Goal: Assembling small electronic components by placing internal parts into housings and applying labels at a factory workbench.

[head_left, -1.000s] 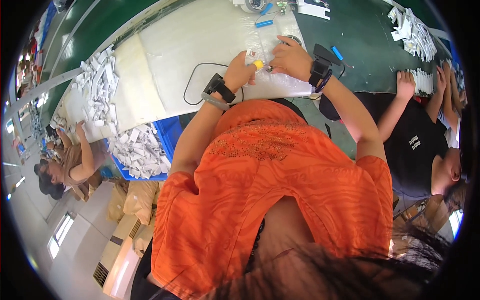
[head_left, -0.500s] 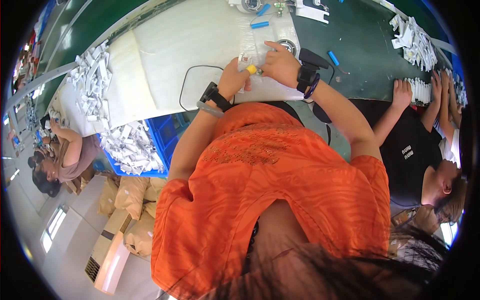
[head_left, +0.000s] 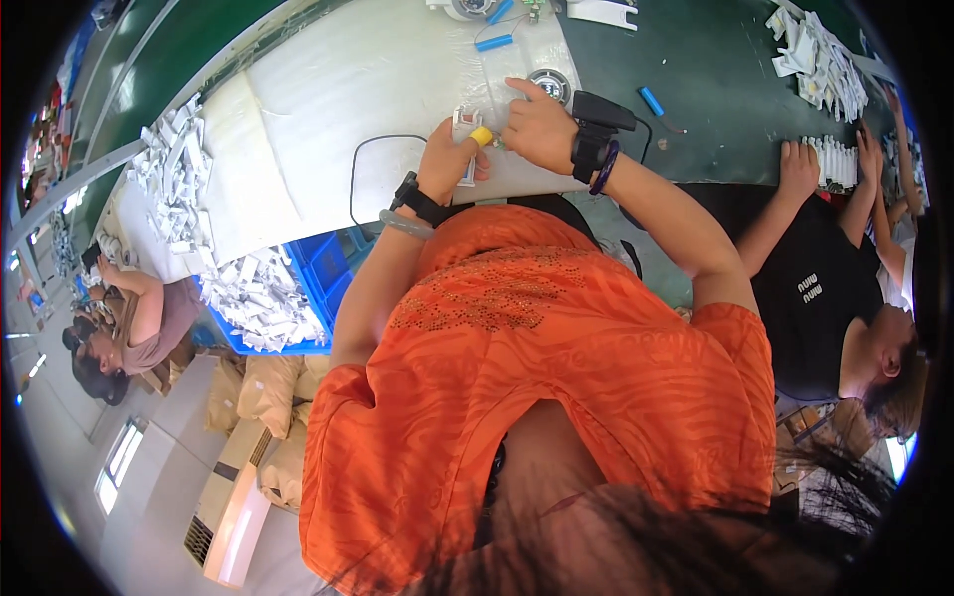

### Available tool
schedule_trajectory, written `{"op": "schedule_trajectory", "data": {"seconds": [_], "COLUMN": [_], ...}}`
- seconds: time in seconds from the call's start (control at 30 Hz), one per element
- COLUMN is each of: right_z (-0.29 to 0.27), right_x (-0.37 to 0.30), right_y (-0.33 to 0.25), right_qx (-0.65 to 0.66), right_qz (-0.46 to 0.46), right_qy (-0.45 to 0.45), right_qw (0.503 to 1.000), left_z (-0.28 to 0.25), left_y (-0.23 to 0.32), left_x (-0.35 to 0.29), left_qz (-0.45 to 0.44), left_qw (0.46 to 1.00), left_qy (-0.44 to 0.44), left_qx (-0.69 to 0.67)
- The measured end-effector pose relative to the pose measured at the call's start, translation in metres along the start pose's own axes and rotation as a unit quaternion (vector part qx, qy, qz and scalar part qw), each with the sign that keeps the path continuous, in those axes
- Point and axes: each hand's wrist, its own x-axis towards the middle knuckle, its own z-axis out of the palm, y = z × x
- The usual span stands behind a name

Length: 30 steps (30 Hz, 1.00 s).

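Above the near edge of the bench, my left hand (head_left: 445,167) is closed around a white plastic housing (head_left: 463,127). A yellow wrap (head_left: 481,136) covers the tip of its thumb. My right hand (head_left: 542,129) is just to the right, with its index finger stretched forward. Its thumb and other fingers are curled together beside the housing; whatever they pinch is too small to make out. Just beyond the right hand lies a round part (head_left: 550,87) with a dark rim. Farther off are a blue cylindrical cell (head_left: 494,43) and a white round-ended part (head_left: 469,8).
White parts are heaped on the bench's left (head_left: 174,174) and in a blue bin (head_left: 320,283) below it. To the right lie a wired blue cell (head_left: 651,100) and another white pile (head_left: 817,65). A co-worker's hand (head_left: 798,171) is beside a row of white pieces (head_left: 833,164).
Both hands have shifted slightly left in the picture, as has the bench. The right fingers have drawn a little away from the yellow-wrapped thumb. The left hand keeps hold of the white housing.
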Motion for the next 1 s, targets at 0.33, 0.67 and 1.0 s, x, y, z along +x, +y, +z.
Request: {"op": "schedule_trajectory", "data": {"seconds": [0.33,0.67,1.0], "right_z": [0.0005,0.0018,-0.0001], "right_x": [0.0009,0.0016,0.0021], "right_y": [-0.0028,-0.0031,-0.0009], "right_qx": [0.0,-0.019,-0.005], "right_qz": [0.009,0.004,0.009], "right_qy": [-0.004,-0.03,-0.043], "right_qw": [1.0,0.999,0.999], "left_z": [-0.0003,0.0043,0.0039], "left_y": [-0.0044,-0.0023,-0.0016], "left_x": [-0.0013,-0.0025,-0.0007], "left_qz": [0.003,0.002,-0.001], "left_qw": [1.0,0.999,0.999], "left_qy": [0.001,0.027,0.031], "left_qx": [0.001,-0.042,-0.04]}}
